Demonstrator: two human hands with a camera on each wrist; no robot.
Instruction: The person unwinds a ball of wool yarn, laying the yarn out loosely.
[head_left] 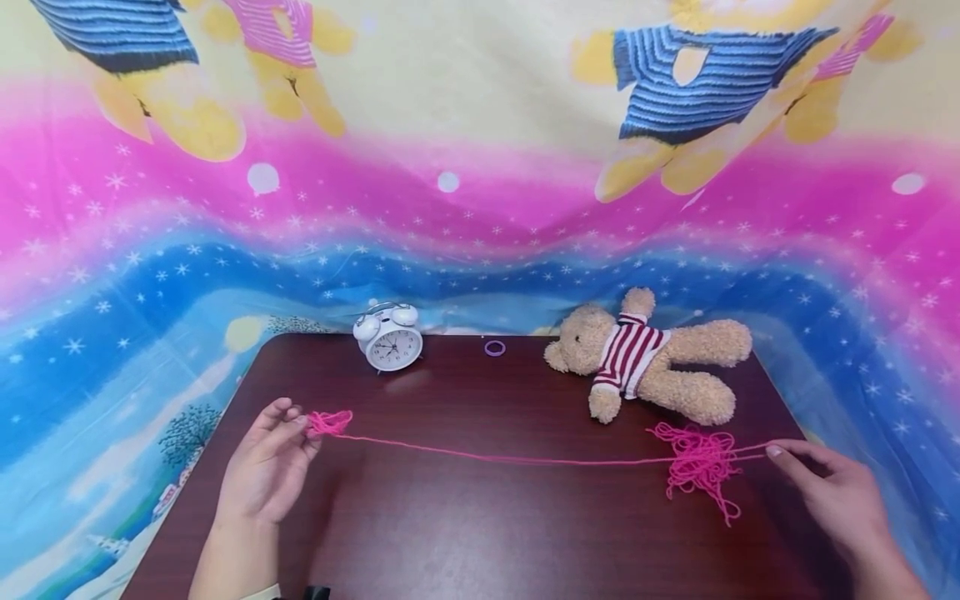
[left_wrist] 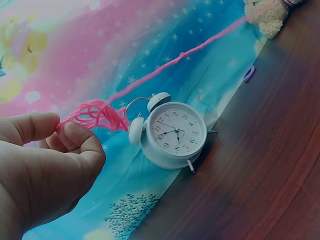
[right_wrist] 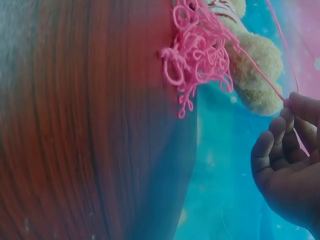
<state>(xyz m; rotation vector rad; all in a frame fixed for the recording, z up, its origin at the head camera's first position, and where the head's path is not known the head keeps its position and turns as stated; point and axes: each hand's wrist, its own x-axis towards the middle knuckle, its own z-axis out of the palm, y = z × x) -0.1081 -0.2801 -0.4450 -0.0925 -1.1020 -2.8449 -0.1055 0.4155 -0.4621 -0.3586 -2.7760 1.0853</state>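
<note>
Pink yarn (head_left: 487, 458) stretches across the table between both hands. The left hand (head_left: 270, 462) pinches a small looped bunch of yarn (head_left: 330, 422) between thumb and finger; the left wrist view shows this bunch (left_wrist: 95, 115) in front of the alarm clock. At the right, the right hand (head_left: 836, 492) pinches a strand between thumb and forefinger. Beside it is a larger tangled clump of yarn (head_left: 701, 467), its loops dangling. In the right wrist view that tangle (right_wrist: 200, 50) appears near the teddy bear's legs, one strand running from it to the right fingertips (right_wrist: 289, 103).
A white twin-bell alarm clock (head_left: 393, 346) stands at the table's back left. Near the back edge lies a purple ring (head_left: 495, 348). A teddy bear (head_left: 637, 358) in a striped shirt lies at the back right. Printed cloth (head_left: 480, 225) surrounds the dark wooden table (head_left: 480, 533).
</note>
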